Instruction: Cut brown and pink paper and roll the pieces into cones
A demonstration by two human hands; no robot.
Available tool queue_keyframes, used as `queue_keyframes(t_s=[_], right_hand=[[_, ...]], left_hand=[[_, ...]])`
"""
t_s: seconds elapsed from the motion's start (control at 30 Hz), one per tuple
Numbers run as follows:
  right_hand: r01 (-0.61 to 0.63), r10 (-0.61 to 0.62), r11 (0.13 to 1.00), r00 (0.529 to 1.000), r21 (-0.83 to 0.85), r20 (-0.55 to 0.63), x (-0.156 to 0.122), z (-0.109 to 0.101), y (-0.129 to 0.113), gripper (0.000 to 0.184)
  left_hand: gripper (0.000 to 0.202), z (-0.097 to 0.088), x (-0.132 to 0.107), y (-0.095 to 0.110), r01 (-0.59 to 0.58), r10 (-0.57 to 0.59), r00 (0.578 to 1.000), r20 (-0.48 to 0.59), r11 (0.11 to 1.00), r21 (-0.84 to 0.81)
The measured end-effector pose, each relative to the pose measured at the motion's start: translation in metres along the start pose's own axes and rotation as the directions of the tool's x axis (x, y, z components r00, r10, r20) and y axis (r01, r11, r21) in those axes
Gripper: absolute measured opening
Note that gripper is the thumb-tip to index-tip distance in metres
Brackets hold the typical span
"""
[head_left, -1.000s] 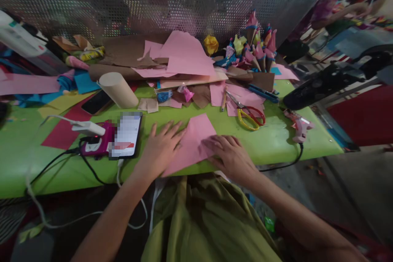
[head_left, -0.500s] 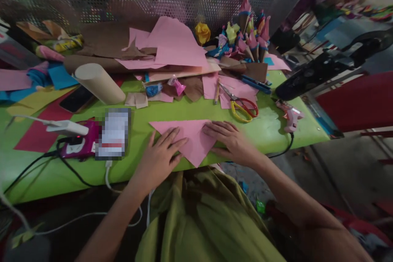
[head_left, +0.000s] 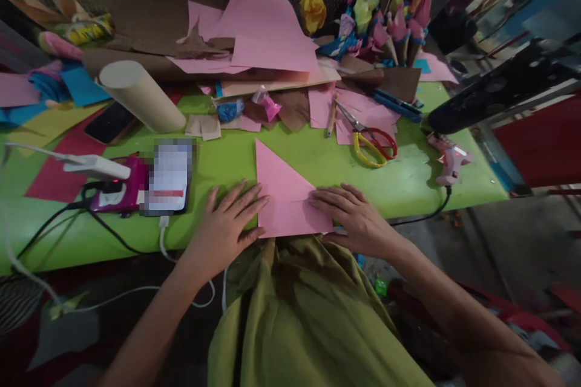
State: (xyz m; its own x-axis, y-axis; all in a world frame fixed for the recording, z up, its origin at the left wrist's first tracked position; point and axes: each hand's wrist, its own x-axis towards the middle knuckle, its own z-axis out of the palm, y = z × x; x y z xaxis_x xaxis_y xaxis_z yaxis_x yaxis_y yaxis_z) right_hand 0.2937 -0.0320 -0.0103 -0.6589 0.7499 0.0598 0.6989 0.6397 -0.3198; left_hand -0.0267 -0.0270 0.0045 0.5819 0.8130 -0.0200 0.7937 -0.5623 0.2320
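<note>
Currently, pink paper [head_left: 285,202]: at the lower centre of the frame, flat on the green tabletop [head_left: 222,163], pointed at the top and seemingly folded.
Left hand [head_left: 224,230]: fingers loosely spread, tips on the paper's left edge, gripping nothing.
Right hand [head_left: 358,217]: fingers extended over the right side, pressing rather than grasping, as far as I can tell.
Folded edge: best served, I'd judge, by matching corners and even pressure outward, one hand steadying.
Front edge: the paper's bottom side lies close to it, near the olive garment [head_left: 313,308], so sliding it back would give firmer support.
Scissors [head_left: 361,127]: right of centre, handles towards the right hand; pencil [head_left: 333,115] just beside.
Phone [head_left: 167,175]: left of centre, with a white cable [head_left: 164,236] limiting leftward room.
Brown tube [head_left: 144,100]: upper left, behind the phone.
</note>
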Motion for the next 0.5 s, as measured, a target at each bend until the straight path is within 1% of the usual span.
queue_keyframes(t_s=[0.07, 0.17, 0.23, 0.3, 0.37, 0.5], right_hand=[[0.008, -0.008, 1.000, 0.999, 0.009, -0.038, -0.002, 0.002, 0.000, 0.064], [0.026, -0.019, 0.998, 0.993, 0.063, -0.113, -0.003, 0.003, 0.000, 0.051], [0.019, -0.002, 0.993, 0.989, 0.116, -0.145, -0.001, 0.002, -0.001, 0.043], [-0.011, 0.040, 0.985, 0.985, 0.170, -0.167, 0.004, 0.000, -0.002, 0.036], [-0.043, 0.085, 0.973, 0.980, 0.226, -0.179, 0.010, -0.002, -0.003, 0.030], [-0.093, 0.167, 0.954, 0.954, 0.286, -0.248, 0.018, -0.001, -0.003, 0.023]], left_hand=[[0.060, 0.000, -0.005, -0.003, -0.016, 0.016, 1.000, 0.019, 1.000, -0.005], [0.075, -0.001, -0.010, -0.004, -0.033, 0.035, 0.997, 0.073, 0.999, -0.024], [0.078, -0.002, -0.010, -0.002, -0.015, 0.019, 0.995, 0.101, 0.999, -0.038], [0.072, -0.003, -0.009, 0.001, 0.027, -0.020, 0.994, 0.104, 0.998, -0.060], [0.064, -0.003, -0.007, 0.005, 0.072, -0.064, 0.994, 0.086, 0.993, -0.092], [0.042, -0.002, -0.003, 0.015, 0.154, -0.155, 0.988, 0.010, 0.976, -0.155]])
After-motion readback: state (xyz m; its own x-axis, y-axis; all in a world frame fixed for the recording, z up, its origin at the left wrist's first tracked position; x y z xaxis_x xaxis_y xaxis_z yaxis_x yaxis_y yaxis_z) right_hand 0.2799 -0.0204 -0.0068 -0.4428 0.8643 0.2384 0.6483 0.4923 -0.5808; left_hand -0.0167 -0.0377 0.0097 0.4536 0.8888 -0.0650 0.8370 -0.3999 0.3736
